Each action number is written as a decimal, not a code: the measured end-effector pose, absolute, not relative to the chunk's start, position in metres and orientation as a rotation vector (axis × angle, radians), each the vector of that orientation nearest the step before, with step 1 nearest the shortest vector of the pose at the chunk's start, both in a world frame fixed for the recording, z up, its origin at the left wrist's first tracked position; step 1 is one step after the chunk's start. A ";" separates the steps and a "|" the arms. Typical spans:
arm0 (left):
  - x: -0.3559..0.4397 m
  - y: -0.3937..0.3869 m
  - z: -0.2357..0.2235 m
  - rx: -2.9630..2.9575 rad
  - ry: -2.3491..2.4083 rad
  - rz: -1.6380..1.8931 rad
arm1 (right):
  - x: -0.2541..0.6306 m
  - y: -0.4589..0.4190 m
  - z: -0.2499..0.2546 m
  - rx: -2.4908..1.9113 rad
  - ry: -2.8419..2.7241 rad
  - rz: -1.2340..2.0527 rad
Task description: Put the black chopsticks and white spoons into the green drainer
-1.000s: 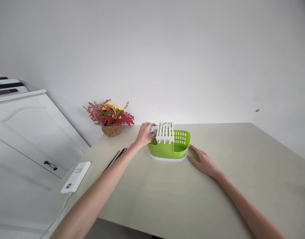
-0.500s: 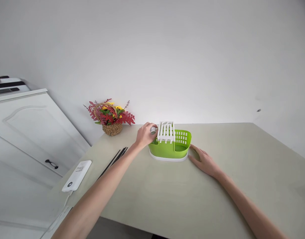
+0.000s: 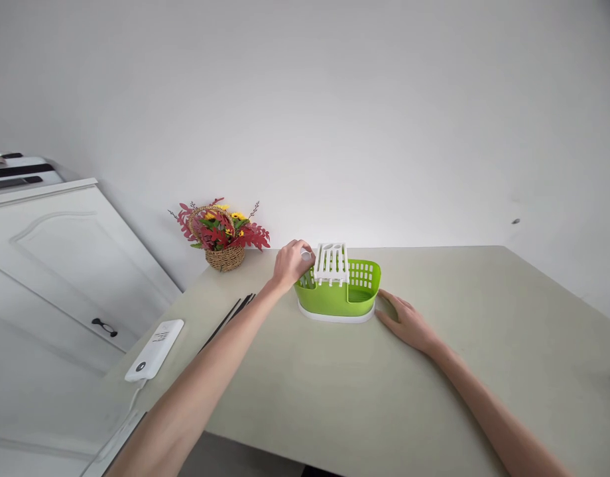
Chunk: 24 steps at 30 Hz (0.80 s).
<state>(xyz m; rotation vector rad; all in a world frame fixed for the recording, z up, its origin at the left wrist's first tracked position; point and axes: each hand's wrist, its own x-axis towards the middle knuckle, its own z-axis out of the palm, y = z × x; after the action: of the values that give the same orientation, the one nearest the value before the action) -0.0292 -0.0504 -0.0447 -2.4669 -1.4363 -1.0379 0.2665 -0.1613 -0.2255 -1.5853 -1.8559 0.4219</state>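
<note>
A green plastic cutlery basket [image 3: 327, 301] on a white base stands on the table, with a white slotted rack [image 3: 331, 263] across its middle. At its left end, my left hand [image 3: 291, 263] is closed around what looks like a spoon [image 3: 305, 254], held upright with its pale rounded end on top. Its lower part reaches down into the left compartment, and the fingers hide some of it. My right hand [image 3: 407, 324] lies on the table with fingers stretched out, against or very near the basket's right end.
Thin black sticks [image 3: 235, 311] lie left of the basket, partly behind my left forearm. A wicker basket of flowers [image 3: 225, 257] stands by the wall. A white power bank [image 3: 156, 350] with a cable [image 3: 136, 397] lies near the left table edge, beside a white cabinet [image 3: 51, 265].
My left hand has tipped the spoon upright and brought its lower part down into the basket's left compartment. My right hand has stayed by the basket's right end.
</note>
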 end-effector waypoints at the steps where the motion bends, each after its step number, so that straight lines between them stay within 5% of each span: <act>1: -0.029 -0.049 -0.043 -2.458 -1.431 -1.043 | 0.267 -0.161 -0.225 -1.586 -1.860 0.423; 24: -0.033 -0.032 -0.019 -2.439 -1.220 -1.118 | 0.266 -0.159 -0.227 -1.590 -1.861 0.433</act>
<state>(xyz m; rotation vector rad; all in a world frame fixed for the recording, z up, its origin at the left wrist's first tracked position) -0.0331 -0.0318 -0.0191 -2.4387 -1.2196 -1.1178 0.2665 -0.1593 -0.2275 -1.5898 -1.8605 0.4329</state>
